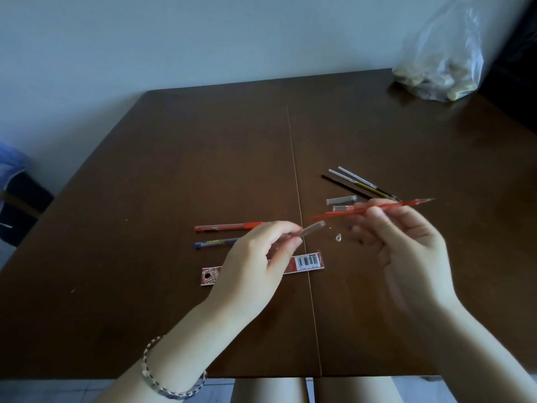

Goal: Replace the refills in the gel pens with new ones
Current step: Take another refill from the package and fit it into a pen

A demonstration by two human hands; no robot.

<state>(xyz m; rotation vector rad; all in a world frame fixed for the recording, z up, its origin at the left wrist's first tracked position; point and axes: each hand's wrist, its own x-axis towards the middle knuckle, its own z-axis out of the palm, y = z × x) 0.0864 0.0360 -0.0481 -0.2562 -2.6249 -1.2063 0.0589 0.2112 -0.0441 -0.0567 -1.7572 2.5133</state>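
Observation:
My left hand pinches a clear pen barrel whose open end points right. My right hand holds a red refill with its tip section, the long red end aimed toward the barrel's mouth and just short of it. On the table lie a red gel pen and a blue gel pen to the left. Three loose refills lie behind my right hand. Two clear caps rest near them. A red refill packet lies partly under my left hand.
A small clear pen tip piece lies between my hands. A plastic bag with pale contents sits at the table's far right corner. A wall runs behind the table. A dark chair stands at the left.

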